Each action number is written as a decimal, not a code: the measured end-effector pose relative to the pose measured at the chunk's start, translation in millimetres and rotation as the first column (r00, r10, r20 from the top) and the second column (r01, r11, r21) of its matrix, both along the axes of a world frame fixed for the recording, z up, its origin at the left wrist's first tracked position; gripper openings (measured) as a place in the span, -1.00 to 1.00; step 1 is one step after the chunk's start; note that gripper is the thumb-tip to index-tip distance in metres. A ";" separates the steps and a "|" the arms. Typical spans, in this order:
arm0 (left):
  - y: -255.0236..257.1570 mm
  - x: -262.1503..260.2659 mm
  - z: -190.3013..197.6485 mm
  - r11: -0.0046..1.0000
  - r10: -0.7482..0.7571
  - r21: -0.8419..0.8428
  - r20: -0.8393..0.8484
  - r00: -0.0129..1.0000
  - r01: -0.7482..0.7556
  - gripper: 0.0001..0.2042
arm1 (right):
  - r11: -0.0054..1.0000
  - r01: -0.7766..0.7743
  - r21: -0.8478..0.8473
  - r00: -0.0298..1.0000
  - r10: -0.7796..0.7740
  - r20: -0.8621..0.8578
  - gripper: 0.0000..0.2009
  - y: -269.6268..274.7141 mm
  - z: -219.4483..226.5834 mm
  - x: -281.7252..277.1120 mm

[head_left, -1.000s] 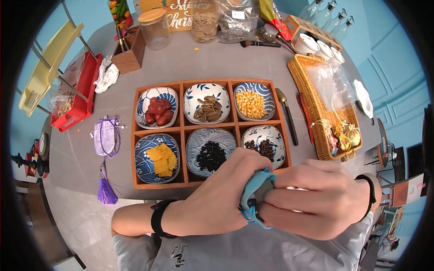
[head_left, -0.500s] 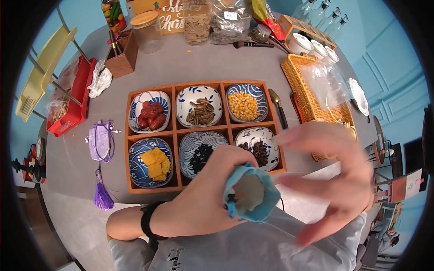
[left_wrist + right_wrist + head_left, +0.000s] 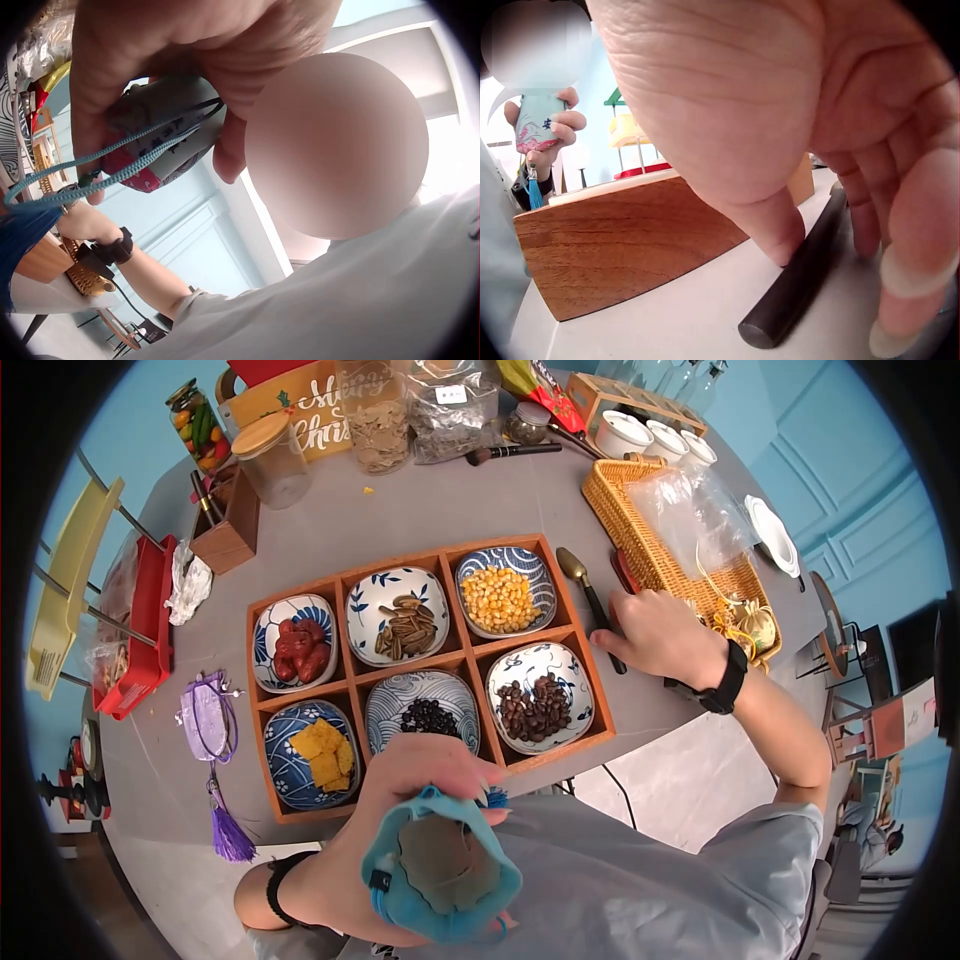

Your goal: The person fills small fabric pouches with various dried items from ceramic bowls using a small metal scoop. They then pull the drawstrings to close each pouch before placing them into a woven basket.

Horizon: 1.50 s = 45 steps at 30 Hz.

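My left hand (image 3: 350, 850) grips a light blue drawstring pouch (image 3: 440, 925), its mouth open toward the head camera. Cords hang from the pouch (image 3: 169, 112) in the left wrist view, where the fingers curl round it. Beside the wooden tray, my right hand (image 3: 660, 635) is over the dark handle of a spoon (image 3: 572, 564). The right wrist view has the thumb at one side of the black handle (image 3: 799, 285) and the fingers spread on the other side, not closed round it.
The wooden divided tray (image 3: 518, 753) holds bowls of dates, corn, coffee-like beans, black beans, yellow pieces and brown pods. Right of the spoon lies a wicker basket (image 3: 625, 525). A purple pouch (image 3: 208, 722) lies at left; jars and bags stand behind.
My right hand has left the pouch mouth and moved out to the spoon handle. The left hand has moved left and down in the head view with the pouch, whose mouth now shows wide.
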<state>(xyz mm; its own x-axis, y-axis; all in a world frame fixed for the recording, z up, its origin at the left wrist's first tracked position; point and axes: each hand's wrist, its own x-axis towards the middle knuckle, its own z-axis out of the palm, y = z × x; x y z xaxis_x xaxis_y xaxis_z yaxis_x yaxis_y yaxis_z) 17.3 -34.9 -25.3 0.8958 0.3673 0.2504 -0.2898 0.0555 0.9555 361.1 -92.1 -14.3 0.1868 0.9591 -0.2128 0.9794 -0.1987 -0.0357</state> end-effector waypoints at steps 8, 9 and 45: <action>18.2 2.5 6.4 0.970 0.158 0.202 -0.119 0.980 -0.132 -0.10 | 0.990 0.088 0.111 0.996 -0.087 -0.017 -0.71 3.4 4.9 16.9; 21.4 1.8 8.4 0.963 0.180 0.230 -0.162 0.970 -0.140 -0.10 | 0.984 0.094 0.149 0.995 -0.091 -0.031 -0.73 2.7 11.5 18.9; 62.0 38.6 37.1 0.899 0.351 0.419 -0.506 0.788 -0.131 -0.18 | 0.951 -0.229 0.206 0.945 0.268 -0.187 -0.82 35.3 52.6 -1.3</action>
<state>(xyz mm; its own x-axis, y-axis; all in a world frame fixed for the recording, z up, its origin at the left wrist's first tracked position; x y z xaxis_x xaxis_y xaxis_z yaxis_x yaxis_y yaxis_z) 56.0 27.2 11.7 0.8083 0.5782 -0.1109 0.3394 -0.3037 0.8903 359.8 -56.8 38.3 -0.0927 0.9948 -0.0422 0.9629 0.0788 -0.2581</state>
